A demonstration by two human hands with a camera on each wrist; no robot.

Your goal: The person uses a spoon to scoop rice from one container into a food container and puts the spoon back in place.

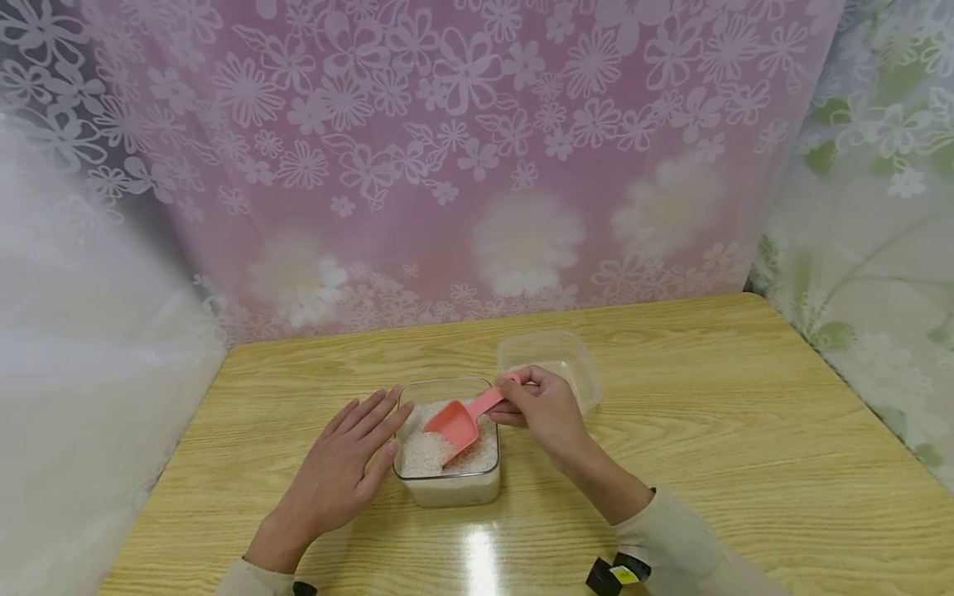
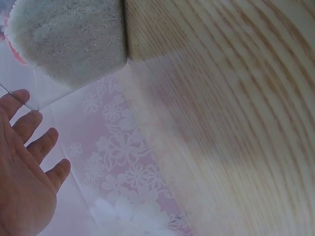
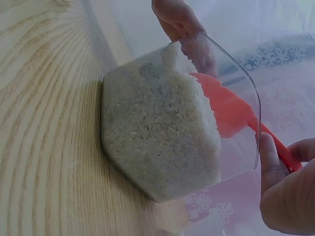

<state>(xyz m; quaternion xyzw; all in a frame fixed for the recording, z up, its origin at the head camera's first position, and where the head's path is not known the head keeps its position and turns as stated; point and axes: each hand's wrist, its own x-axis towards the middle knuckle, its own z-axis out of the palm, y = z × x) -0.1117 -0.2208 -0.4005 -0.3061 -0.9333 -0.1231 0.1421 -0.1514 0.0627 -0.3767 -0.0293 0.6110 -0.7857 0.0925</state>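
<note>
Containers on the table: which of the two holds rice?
The nearer container, with the scoop in it: rice fills much of it. The farther container, partly behind the right hand, shows no rice.

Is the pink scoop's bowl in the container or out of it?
In: the pink scoop has its bowl against the rice, inside the clear container, while the right hand holds it.

The head view looks forward and down from above the yellow wood-grained table [image 1: 715,397]. Both wrist views, turned sideways, look from close and low, sharing the clear, squarish, rice-filled container [image 1: 456,494].
</note>
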